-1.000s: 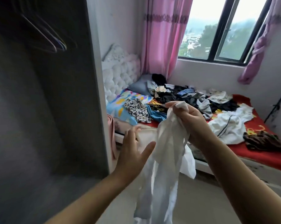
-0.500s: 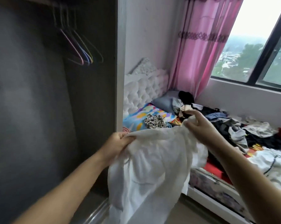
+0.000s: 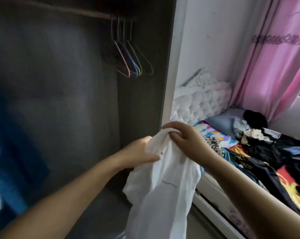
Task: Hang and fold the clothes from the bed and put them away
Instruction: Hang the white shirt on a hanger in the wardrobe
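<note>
1. Right now it looks like the "hang" step: both hands have a white shirt (image 3: 164,171) held up in front of the open wardrobe (image 3: 138,104), just left of the bed (image 3: 219,200).
2. Right hand (image 3: 185,140) has its fingers curled tight round the bunched top edge of the shirt, probably the collar. Left hand (image 3: 138,152) holds the cloth just below that, thumb laid flat across the front; the other fingers are behind the fabric, so I can't tell how closed they are. The rest of the shirt hangs straight down between the arms.
3. Next move, I'd guess: free one hand, reach up for one of the wire hangers (image 3: 130,59) on the rail (image 3: 59,8), and feed it in through the neck. That means one hand has to carry the whole shirt, and the collar needs opening since it's scrunched shut.
4. The hangers are bunched together near the rail's right end, so picking out just one could snag the others.
5. Still loads to do: a pile of clothes (image 3: 269,145) covers the bed, mostly dark stuff, plus a pillow (image 3: 223,121) by the white tufted headboard (image 3: 202,97). A pink curtain (image 3: 273,57) hangs behind it.
6. Something blue and blurry sits low on the left; can't tell what.
</note>
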